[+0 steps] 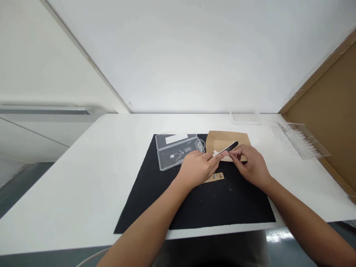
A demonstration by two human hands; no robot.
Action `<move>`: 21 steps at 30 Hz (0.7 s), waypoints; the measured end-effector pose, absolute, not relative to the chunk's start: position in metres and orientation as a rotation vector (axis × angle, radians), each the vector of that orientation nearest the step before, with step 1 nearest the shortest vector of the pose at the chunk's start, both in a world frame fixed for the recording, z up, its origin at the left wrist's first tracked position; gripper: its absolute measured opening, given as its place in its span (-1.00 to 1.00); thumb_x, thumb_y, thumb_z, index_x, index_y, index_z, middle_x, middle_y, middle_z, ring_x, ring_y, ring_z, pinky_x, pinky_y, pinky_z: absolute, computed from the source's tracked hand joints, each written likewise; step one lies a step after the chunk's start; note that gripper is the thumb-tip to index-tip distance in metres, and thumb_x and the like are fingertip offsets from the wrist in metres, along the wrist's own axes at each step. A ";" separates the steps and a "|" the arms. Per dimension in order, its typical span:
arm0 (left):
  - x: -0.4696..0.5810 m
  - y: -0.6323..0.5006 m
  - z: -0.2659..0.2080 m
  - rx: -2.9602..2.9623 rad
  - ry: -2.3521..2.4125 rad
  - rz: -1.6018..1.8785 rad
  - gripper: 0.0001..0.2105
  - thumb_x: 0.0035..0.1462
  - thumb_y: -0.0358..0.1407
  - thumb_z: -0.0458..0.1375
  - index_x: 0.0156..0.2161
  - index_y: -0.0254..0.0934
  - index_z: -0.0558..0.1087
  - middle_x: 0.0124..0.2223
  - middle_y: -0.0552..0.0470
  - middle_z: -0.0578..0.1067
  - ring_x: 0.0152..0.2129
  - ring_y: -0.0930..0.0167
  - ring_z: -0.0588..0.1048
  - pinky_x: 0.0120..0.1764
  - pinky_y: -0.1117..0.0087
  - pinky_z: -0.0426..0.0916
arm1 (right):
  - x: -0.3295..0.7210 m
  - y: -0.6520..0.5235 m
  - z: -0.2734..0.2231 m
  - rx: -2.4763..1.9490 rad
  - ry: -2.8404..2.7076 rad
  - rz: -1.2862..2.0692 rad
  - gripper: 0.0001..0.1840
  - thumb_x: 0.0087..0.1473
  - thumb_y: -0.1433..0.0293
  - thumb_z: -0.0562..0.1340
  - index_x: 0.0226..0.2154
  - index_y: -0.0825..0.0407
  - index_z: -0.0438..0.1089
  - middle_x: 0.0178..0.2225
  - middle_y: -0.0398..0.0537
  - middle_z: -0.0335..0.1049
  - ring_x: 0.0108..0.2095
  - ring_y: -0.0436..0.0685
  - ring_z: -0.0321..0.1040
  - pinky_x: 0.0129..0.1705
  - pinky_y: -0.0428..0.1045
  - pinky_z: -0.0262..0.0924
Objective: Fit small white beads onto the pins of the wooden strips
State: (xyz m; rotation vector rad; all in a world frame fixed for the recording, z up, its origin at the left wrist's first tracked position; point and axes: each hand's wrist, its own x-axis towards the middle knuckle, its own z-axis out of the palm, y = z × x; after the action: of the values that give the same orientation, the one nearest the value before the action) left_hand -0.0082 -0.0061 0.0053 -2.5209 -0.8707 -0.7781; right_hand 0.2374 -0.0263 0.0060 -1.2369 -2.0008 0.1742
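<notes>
My left hand [198,165] reaches over the black mat with its fingers close together on a black nail file with a pale edge [232,146]. The file slants up to the right, and my left thumb is hidden. My right hand [250,165] is beside it, thumb and forefinger pinched at the file's near side; the small piece between them is too small to name. Under the file lies a brown paper sheet [226,135] with small white bits [215,152] on it. A tan strip with round metal studs [220,176] is partly covered by my left hand.
An open clear plastic case [164,163] with clear slivers inside lies left of my hands on the black mat [144,200]. A clear tray [244,122] stands at the back. To the right are a clear box of white pieces [302,142] and a cardboard wall [333,96].
</notes>
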 end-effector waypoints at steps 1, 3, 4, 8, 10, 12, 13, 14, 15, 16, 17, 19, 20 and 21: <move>-0.008 -0.006 0.005 -2.516 -0.876 -0.778 -0.66 0.48 -0.29 0.09 0.27 -0.13 0.50 -0.47 0.11 0.52 -0.61 0.47 0.43 -0.49 0.43 0.15 | 0.237 -0.026 0.006 -1.250 -1.984 0.175 -0.88 0.40 0.29 0.25 -0.22 -0.07 0.45 -0.26 -0.09 0.57 -0.30 0.16 0.49 -0.19 0.11 0.31; -0.009 -0.006 0.005 -2.506 -0.881 -0.785 -0.67 0.47 -0.29 0.10 0.24 -0.13 0.52 -0.49 0.12 0.50 -0.62 0.47 0.42 -0.49 0.42 0.14 | 0.238 -0.026 0.006 -1.274 -1.939 0.174 -0.89 0.39 0.30 0.26 -0.22 -0.07 0.45 -0.26 -0.10 0.57 -0.34 0.13 0.46 -0.21 0.10 0.30; -0.009 -0.006 0.005 -2.504 -0.878 -0.793 -0.68 0.47 -0.29 0.11 0.23 -0.13 0.53 -0.49 0.13 0.50 -0.62 0.47 0.41 -0.50 0.42 0.14 | 0.239 -0.025 0.006 -1.280 -1.926 0.174 -0.89 0.39 0.30 0.26 -0.22 -0.07 0.45 -0.27 -0.11 0.57 -0.36 0.13 0.46 -0.22 0.09 0.30; -0.008 -0.005 0.005 -2.521 -0.867 -0.796 -0.69 0.47 -0.30 0.11 0.21 -0.14 0.54 -0.47 0.11 0.52 -0.61 0.47 0.42 -0.49 0.43 0.14 | 0.238 -0.025 0.004 -1.259 -1.974 0.159 -0.89 0.39 0.29 0.25 -0.21 -0.06 0.45 -0.25 -0.09 0.57 -0.30 0.15 0.48 -0.17 0.11 0.30; -0.008 -0.005 0.005 -2.523 -0.867 -0.793 -0.69 0.47 -0.30 0.11 0.22 -0.15 0.54 -0.47 0.11 0.52 -0.61 0.47 0.42 -0.49 0.43 0.14 | 0.238 -0.026 0.004 -1.249 -1.990 0.151 -0.88 0.39 0.28 0.26 -0.22 -0.06 0.46 -0.25 -0.10 0.57 -0.30 0.15 0.48 -0.17 0.10 0.29; -0.008 -0.005 0.006 -2.514 -0.866 -0.799 -0.69 0.47 -0.30 0.11 0.22 -0.14 0.54 -0.47 0.12 0.51 -0.62 0.47 0.41 -0.50 0.42 0.14 | 0.239 -0.026 0.005 -1.285 -1.946 0.140 -0.87 0.39 0.28 0.26 -0.22 -0.06 0.46 -0.27 -0.11 0.57 -0.33 0.14 0.47 -0.20 0.10 0.28; -0.008 -0.005 0.006 -2.509 -0.868 -0.801 -0.68 0.47 -0.30 0.11 0.23 -0.13 0.53 -0.48 0.12 0.50 -0.62 0.47 0.41 -0.50 0.42 0.15 | 0.239 -0.026 0.005 -1.313 -1.909 0.131 -0.87 0.39 0.28 0.26 -0.22 -0.07 0.47 -0.28 -0.11 0.56 -0.35 0.13 0.46 -0.21 0.09 0.28; -0.008 -0.006 0.005 -2.503 -0.869 -0.803 -0.68 0.47 -0.29 0.11 0.23 -0.13 0.53 -0.48 0.13 0.49 -0.63 0.47 0.40 -0.50 0.42 0.15 | 0.240 -0.026 0.005 -1.338 -1.879 0.128 -0.88 0.38 0.28 0.26 -0.22 -0.07 0.47 -0.29 -0.11 0.55 -0.35 0.13 0.45 -0.22 0.09 0.28; -0.008 -0.006 0.005 -2.500 -0.870 -0.802 -0.67 0.47 -0.29 0.12 0.24 -0.12 0.53 -0.49 0.13 0.49 -0.63 0.47 0.40 -0.51 0.41 0.15 | 0.240 -0.025 0.005 -1.350 -1.862 0.132 -0.88 0.38 0.28 0.26 -0.21 -0.07 0.47 -0.29 -0.11 0.55 -0.35 0.14 0.45 -0.22 0.09 0.28; -0.008 -0.005 0.004 -2.499 -0.870 -0.801 -0.67 0.46 -0.29 0.12 0.25 -0.12 0.52 -0.49 0.13 0.48 -0.63 0.47 0.40 -0.51 0.41 0.15 | 0.239 -0.025 0.005 -1.343 -1.866 0.148 -0.88 0.38 0.28 0.26 -0.21 -0.06 0.47 -0.28 -0.10 0.55 -0.34 0.14 0.45 -0.22 0.09 0.29; -0.008 -0.005 0.004 -2.500 -0.870 -0.798 -0.66 0.46 -0.29 0.12 0.26 -0.12 0.51 -0.49 0.13 0.48 -0.63 0.47 0.40 -0.51 0.41 0.15 | 0.238 -0.025 0.005 -1.321 -1.885 0.168 -0.88 0.39 0.28 0.25 -0.20 -0.06 0.47 -0.27 -0.09 0.55 -0.33 0.14 0.46 -0.21 0.08 0.30; -0.008 -0.005 0.003 -2.506 -0.865 -0.786 -0.65 0.46 -0.29 0.12 0.27 -0.12 0.50 -0.48 0.13 0.49 -0.62 0.47 0.41 -0.50 0.41 0.15 | 0.236 -0.026 0.004 -1.266 -1.936 0.196 -0.88 0.39 0.28 0.25 -0.20 -0.05 0.47 -0.26 -0.09 0.54 -0.31 0.13 0.46 -0.21 0.08 0.32; -0.008 -0.005 0.003 -2.508 -0.864 -0.783 -0.65 0.47 -0.29 0.11 0.27 -0.13 0.50 -0.48 0.12 0.50 -0.62 0.47 0.41 -0.50 0.42 0.15 | 0.235 -0.026 0.004 -1.252 -1.947 0.195 -0.87 0.39 0.28 0.25 -0.20 -0.05 0.47 -0.27 -0.09 0.54 -0.32 0.13 0.45 -0.21 0.07 0.31; -0.008 -0.005 0.003 -2.508 -0.864 -0.784 -0.66 0.47 -0.29 0.11 0.27 -0.13 0.50 -0.48 0.12 0.50 -0.62 0.47 0.41 -0.49 0.42 0.15 | 0.235 -0.026 0.004 -1.255 -1.942 0.184 -0.87 0.39 0.28 0.25 -0.20 -0.05 0.47 -0.28 -0.10 0.53 -0.33 0.12 0.45 -0.22 0.07 0.31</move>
State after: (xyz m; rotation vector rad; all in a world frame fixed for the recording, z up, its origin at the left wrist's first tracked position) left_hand -0.0082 -0.0050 0.0033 -2.5079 -0.8641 -0.7842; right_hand 0.2349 -0.0261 0.0043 -1.2550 -1.9419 0.1841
